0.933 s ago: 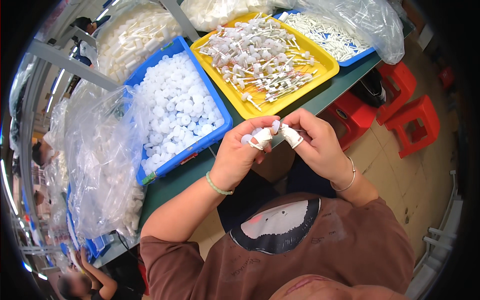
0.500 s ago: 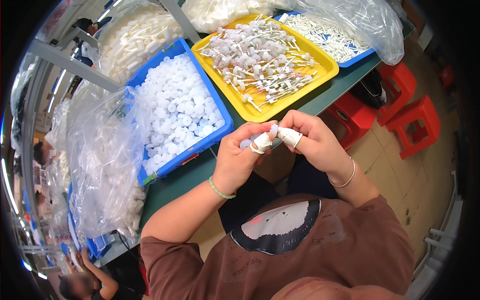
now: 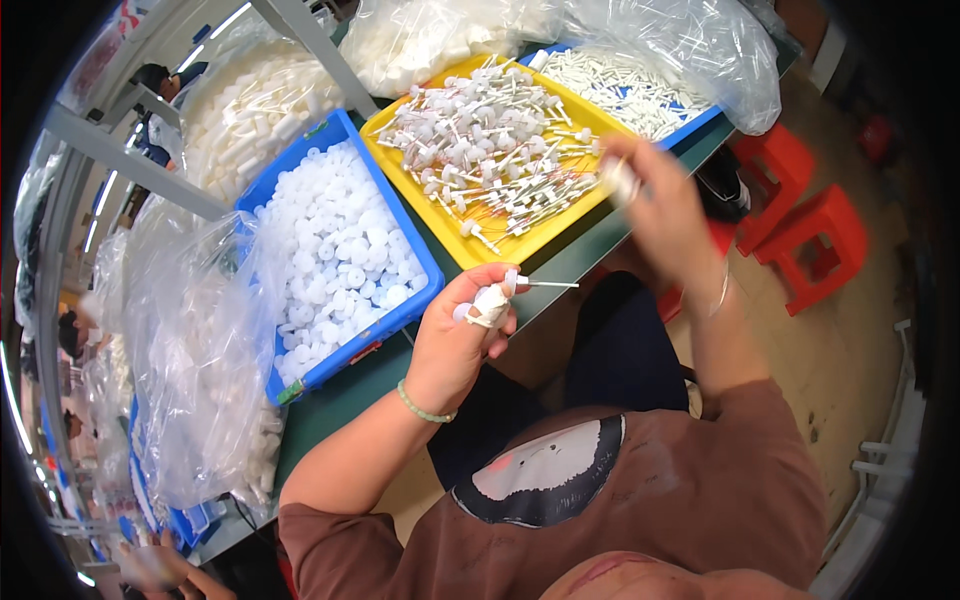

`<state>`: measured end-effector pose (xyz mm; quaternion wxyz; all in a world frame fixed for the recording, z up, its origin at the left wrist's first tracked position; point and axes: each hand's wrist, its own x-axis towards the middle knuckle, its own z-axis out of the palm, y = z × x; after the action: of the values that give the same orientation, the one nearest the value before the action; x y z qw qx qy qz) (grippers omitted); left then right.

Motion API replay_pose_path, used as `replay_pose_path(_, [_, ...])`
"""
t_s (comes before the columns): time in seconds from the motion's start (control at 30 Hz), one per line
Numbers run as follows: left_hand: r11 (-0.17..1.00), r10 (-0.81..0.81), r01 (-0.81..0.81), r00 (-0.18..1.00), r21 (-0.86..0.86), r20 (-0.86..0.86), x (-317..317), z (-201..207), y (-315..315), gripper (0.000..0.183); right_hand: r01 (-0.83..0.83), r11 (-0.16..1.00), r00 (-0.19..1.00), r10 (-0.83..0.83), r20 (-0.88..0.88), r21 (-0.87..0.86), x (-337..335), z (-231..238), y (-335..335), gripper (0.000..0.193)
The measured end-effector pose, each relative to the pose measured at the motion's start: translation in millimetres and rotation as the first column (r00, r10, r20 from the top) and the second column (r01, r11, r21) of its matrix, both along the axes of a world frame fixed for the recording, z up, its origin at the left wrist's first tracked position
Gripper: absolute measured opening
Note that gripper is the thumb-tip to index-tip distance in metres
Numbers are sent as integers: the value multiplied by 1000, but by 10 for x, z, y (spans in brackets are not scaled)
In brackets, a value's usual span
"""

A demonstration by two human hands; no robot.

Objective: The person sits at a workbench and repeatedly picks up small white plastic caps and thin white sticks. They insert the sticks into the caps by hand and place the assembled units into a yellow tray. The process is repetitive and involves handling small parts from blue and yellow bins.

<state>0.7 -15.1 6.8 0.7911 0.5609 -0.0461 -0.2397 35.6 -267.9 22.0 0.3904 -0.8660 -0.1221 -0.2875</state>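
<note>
My left hand [image 3: 450, 335] is closed in front of the yellow tray [image 3: 545, 248], its thumb wrapped in white tape. Between thumb and fingers it pinches a small translucent plastic cap [image 3: 512, 279] with a thin white rod [image 3: 552, 285] sticking out to the right. Another round translucent cap [image 3: 462, 312] shows in the same palm. My right hand [image 3: 660, 215], smeared by motion, is raised at the right edge of the yellow tray; tape covers one digit. Whether it holds anything cannot be made out. Heaped in that tray are caps with rods and thin wires [image 3: 480, 140].
Left of the yellow tray stands a blue bin [image 3: 425, 300] full of translucent caps. A blue tray of short white rods [image 3: 640, 90] lies behind. Plastic bags [image 3: 200, 370] of white parts flank them. Red stools [image 3: 815, 240] stand at right; a grey post [image 3: 315, 45] rises behind the bin.
My hands, together before, are now apart. The right one has moved up and right to the yellow tray's edge. The left keeps the cap, and its rod now shows.
</note>
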Motion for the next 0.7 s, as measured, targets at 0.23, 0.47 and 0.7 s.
replay_pose_path(0.23, [982,-86,54,981,-181,-173,47,28,-52,26,157,826,942,-290,-170,-541,1191,-154,-1099,21])
replay_pose_path(0.47, [961,-67,4,973,-276,-219,47,11,10,28,165,803,952,-282,-122,-572,1222,-108,-1060,15])
replay_pose_path(0.7, [958,-67,3,974,-285,-215,54,-15,16,34,121,723,954,-273,-121,-680,1317,-107,-1009,13])
